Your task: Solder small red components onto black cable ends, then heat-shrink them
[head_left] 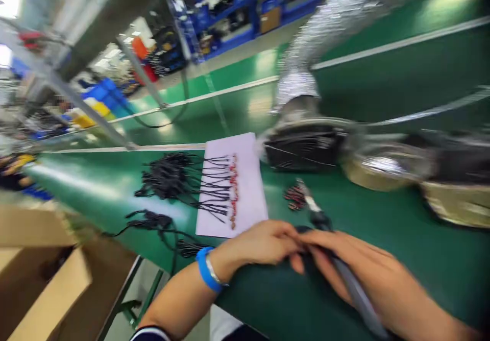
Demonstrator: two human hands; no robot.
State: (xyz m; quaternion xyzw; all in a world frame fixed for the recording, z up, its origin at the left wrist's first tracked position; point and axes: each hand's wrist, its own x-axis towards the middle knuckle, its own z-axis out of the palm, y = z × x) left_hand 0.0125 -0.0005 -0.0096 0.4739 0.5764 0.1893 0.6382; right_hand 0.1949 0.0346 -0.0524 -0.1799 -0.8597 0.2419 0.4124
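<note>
The left hand (266,241) pinched something dark (304,229), the right hand (369,265) gripped a tool (321,221), and cables (166,175) lay fanned across paper (252,200), seemingly for separation.

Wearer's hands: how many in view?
2: left hand by the near edge of the white sheet, right hand over the metal-tipped tool. Some fingers are hidden.

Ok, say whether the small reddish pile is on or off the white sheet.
Off: the reddish pile lies on the green table, green showing between it and the white sheet.
</note>
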